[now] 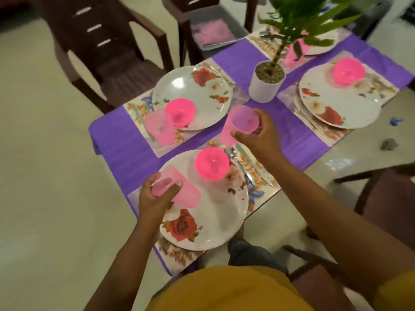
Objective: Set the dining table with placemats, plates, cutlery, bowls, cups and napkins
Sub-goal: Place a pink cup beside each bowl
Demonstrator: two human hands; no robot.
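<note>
Purple tablecloth (pixel 116 140) is crowding up — you're gripping a pink cup (pixel 241 127) in your right hand (pixel 258 135), another cup (pixel 179 191) in your left hand (pixel 155 198) — risking knocking the bowl (pixel 212 163).

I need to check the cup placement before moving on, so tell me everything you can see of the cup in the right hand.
The cup is a pale pink, translucent tumbler, plastic by its look, plain and without a handle. It appears empty. It stands close to upright, mouth up, leaning slightly, above the top edge of the near placemat beside the cutlery. The right hand grips it at the rim, fingers curled round the near side. Whether its base rests on the purple tablecloth cannot be told.
</note>
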